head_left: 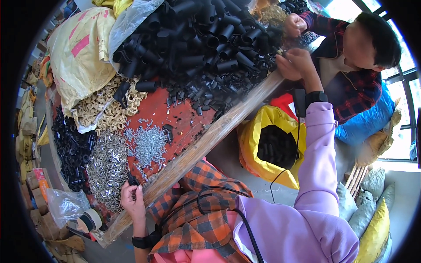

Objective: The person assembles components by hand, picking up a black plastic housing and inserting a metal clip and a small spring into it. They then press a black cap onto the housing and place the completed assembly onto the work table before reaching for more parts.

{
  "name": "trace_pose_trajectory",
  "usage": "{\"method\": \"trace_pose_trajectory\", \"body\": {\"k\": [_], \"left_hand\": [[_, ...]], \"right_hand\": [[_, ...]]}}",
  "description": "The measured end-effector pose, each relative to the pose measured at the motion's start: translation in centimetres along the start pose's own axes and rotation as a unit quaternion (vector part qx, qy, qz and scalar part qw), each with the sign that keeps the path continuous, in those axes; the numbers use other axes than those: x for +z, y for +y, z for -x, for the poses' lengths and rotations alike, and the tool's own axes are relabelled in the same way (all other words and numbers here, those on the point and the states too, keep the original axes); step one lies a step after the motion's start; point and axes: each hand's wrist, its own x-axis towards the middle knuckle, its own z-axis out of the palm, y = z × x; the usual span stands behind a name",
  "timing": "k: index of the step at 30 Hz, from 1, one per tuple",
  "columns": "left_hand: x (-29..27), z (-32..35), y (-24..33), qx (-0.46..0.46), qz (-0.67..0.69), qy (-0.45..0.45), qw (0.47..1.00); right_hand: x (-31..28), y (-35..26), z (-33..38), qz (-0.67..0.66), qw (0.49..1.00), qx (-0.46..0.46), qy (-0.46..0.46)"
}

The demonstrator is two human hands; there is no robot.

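My left hand [133,202] is at the table's near-left edge, its fingertips pinched on a small black plastic part [132,180]. Beside it lies a heap of shiny curved metal clips [107,160]. A pile of small silver screws [150,142] is spread just beyond. My right hand [297,63] reaches far out over the table's right end, fingers bent together beside the small black pieces [245,83]. Something small and pale shows at its fingertips, too small to name. Close above it is a co-worker's closed hand [295,25].
Large black plastic tubes [193,61] fill the far table. Tan plastic clips [109,103] and black parts [72,149] lie left, below a cream sack [83,48]. A wooden rail [197,142] edges the table. A yellow sack [250,131] of black parts stands beside me; cables cross my lap.
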Motion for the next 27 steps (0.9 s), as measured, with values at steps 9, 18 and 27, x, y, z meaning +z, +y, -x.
{"method": "trace_pose_trajectory", "body": {"k": [9, 18, 27], "left_hand": [[0.1, -0.1, 0.0, -0.015, 0.010, 0.005, 1.000], [0.0, -0.1, 0.3, -0.035, 0.022, -0.004, 0.999], [0.0, -0.1, 0.3, -0.036, 0.029, 0.001, 0.999]], "right_hand": [[0.8, -0.9, -0.8, 0.180, 0.983, 0.002, 0.042], [1.2, -0.1, -1.3, 0.225, 0.968, 0.054, 0.095], [1.1, 0.1, -1.2, 0.217, 0.967, 0.069, 0.113]]}}
